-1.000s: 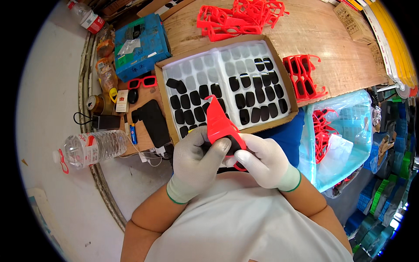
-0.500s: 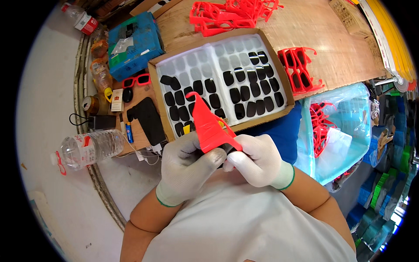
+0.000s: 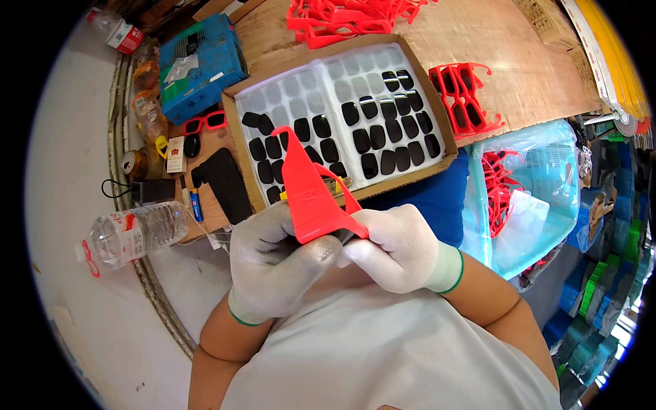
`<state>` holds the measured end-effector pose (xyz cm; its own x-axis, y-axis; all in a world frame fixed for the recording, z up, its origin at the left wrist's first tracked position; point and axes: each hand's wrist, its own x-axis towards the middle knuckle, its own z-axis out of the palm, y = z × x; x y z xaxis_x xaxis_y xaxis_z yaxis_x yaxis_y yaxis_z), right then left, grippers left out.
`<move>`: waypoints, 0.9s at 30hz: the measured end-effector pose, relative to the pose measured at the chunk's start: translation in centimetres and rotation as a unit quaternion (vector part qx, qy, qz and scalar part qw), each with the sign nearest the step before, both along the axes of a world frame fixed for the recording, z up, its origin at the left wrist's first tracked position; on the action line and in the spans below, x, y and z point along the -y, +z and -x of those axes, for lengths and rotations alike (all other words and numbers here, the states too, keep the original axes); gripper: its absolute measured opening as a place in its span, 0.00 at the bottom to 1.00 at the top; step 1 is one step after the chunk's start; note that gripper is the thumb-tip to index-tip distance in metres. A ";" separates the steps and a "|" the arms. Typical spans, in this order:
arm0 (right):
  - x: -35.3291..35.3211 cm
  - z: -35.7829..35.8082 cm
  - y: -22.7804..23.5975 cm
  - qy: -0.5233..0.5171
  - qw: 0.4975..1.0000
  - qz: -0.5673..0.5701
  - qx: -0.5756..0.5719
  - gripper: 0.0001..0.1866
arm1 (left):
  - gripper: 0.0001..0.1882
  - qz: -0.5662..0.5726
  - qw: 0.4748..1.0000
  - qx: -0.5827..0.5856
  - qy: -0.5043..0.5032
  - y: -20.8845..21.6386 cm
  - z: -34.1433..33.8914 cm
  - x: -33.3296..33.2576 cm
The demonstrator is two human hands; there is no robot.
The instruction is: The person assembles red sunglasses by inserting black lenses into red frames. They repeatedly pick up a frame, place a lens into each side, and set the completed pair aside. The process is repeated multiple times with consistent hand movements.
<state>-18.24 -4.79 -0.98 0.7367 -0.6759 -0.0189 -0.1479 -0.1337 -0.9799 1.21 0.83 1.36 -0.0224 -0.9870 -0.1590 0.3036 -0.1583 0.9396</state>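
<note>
Wooden table (image 3: 506,48); pale surface (image 3: 72,164) left, wall or floor unclear; bright light (image 3: 623,335) far right.

Glossy plastic glasses frame (image 3: 311,205) before the matt cardboard tray (image 3: 410,173); smooth lenses (image 3: 369,166) (some glinting) inside the tray; grained wooden tabletop (image 3: 533,89) right of it.

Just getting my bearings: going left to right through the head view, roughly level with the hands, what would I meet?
Large clear bottle on its side → small blue stick-shaped item → left gloved hand → right gloved hand → light-blue basket lined with plastic.
</note>
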 end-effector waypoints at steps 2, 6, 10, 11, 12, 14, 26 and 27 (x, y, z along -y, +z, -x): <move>0.0 -0.2 0.3 -0.006 1.000 0.001 0.002 0.06 | 0.08 -0.006 1.000 -0.013 0.008 -0.3 -0.2 -0.2; 0.1 -0.3 -0.1 -0.009 0.999 -0.005 0.033 0.07 | 0.10 0.006 0.999 -0.018 -0.047 0.1 -1.0 0.1; -0.5 0.2 0.1 -0.031 0.998 -0.051 -0.022 0.08 | 0.11 -0.040 0.998 0.000 -0.050 -0.7 -1.5 -0.1; -0.7 0.0 0.2 -0.055 0.996 -0.065 -0.015 0.08 | 0.11 -0.047 0.998 0.014 -0.050 -0.9 -1.5 -0.1; -1.0 -0.4 0.4 -0.079 0.994 -0.078 -0.010 0.09 | 0.11 -0.042 0.998 0.035 -0.035 -1.1 -1.3 -0.1; -1.0 -1.0 0.7 -0.111 0.989 -0.098 -0.022 0.09 | 0.10 -0.032 0.997 0.075 -0.005 -1.6 -0.5 0.2; -1.3 -2.5 0.6 -0.177 0.982 -0.043 -0.055 0.09 | 0.06 0.084 0.934 0.331 0.108 -2.1 1.5 0.6; -1.3 -2.5 0.6 -0.175 0.982 -0.044 -0.055 0.09 | 0.05 0.089 0.928 0.343 0.113 -2.1 1.5 0.5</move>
<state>-15.75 -3.45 -0.37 0.4506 -0.8790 -0.1558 -0.2754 0.0291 -0.9609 -0.29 0.30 -0.75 0.2352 -0.9660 0.1075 -0.3701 0.0133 0.9289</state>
